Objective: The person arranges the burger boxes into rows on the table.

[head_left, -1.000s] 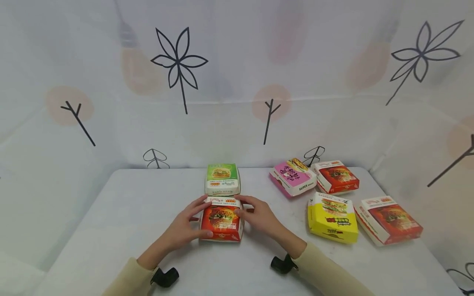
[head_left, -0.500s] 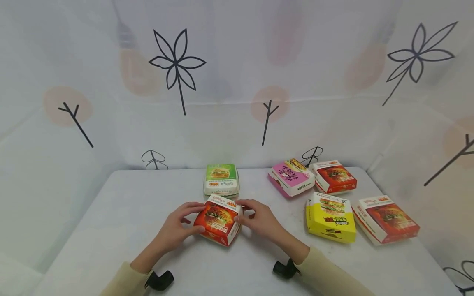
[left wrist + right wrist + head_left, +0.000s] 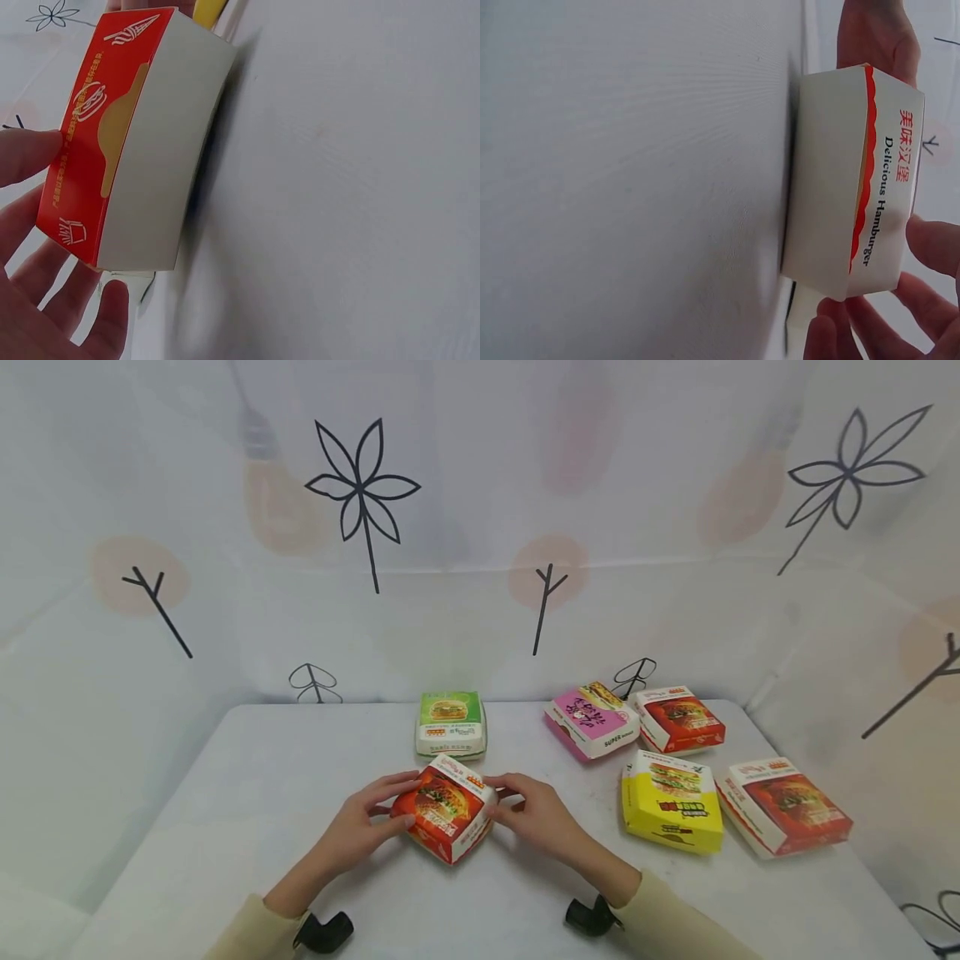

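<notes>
In the head view, we read "SUPER" on the pink box (image 3: 592,720) near the worktop's (image 3: 247,793) far edge. Midway across, the left hand (image 3: 356,827) and right hand (image 3: 546,818) grip the red box (image 3: 442,803), fingers partly curled. A second ago it sat square before the green box (image 3: 452,724); now we see it turned askew. The worktop is white; flower-printed cloth (image 3: 450,635) hangs beyond its far edge.

In the left wrist view, we see small yellow lettering beside the left thumb.

In the right wrist view, we read "美味汉堡 Delicious Hamburger" near the right fingers.
</notes>
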Demonstrator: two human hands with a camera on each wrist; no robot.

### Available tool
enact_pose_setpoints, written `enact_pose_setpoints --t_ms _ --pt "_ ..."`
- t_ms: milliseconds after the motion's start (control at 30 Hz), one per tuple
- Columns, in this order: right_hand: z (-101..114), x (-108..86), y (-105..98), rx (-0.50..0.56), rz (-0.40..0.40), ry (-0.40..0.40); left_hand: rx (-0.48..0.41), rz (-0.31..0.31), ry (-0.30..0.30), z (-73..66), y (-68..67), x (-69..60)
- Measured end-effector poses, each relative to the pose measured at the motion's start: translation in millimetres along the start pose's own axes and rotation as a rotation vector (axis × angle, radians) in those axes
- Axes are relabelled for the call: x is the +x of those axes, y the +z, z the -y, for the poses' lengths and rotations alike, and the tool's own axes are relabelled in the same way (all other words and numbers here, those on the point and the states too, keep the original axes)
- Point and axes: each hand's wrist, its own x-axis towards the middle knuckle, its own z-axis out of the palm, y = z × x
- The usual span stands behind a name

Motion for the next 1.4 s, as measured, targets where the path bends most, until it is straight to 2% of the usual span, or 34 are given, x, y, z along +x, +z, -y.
enact_pose_setpoints --t_ms 233,500,633,767,1100,1233,1400 --pt "-2 -5.5 -2 -0.012 0.013 -0.01 0.006 0.003 -0.014 0.4 3.5 0.3" --pt "2 -11.7 -2 -0.054 0.025 -0.037 0.041 -0.037 -0.101 -1.1 8.4 4.0" --pt "1 -13.0 -3 -0.072 0.029 -0.057 0.068 -0.05 -0.117 -0.4 11.0 6.0" --pt "-1 -11.5 -5 -0.079 0.023 -0.094 0.082 -0.049 -0.084 1.2 10.5 7.2" --pt "3 2.7 -5 -0.024 -0.042 -0.107 0.086 0.037 0.029 3.2 2.0 16.0" --pt "4 7.5 -3 -0.005 -0.064 -0.092 0.092 0.074 0.037 3.4 -0.2 19.9" --pt "6 11.4 -2 0.025 -0.037 -0.105 0.061 0.107 0.034 4.0 -0.8 20.3"
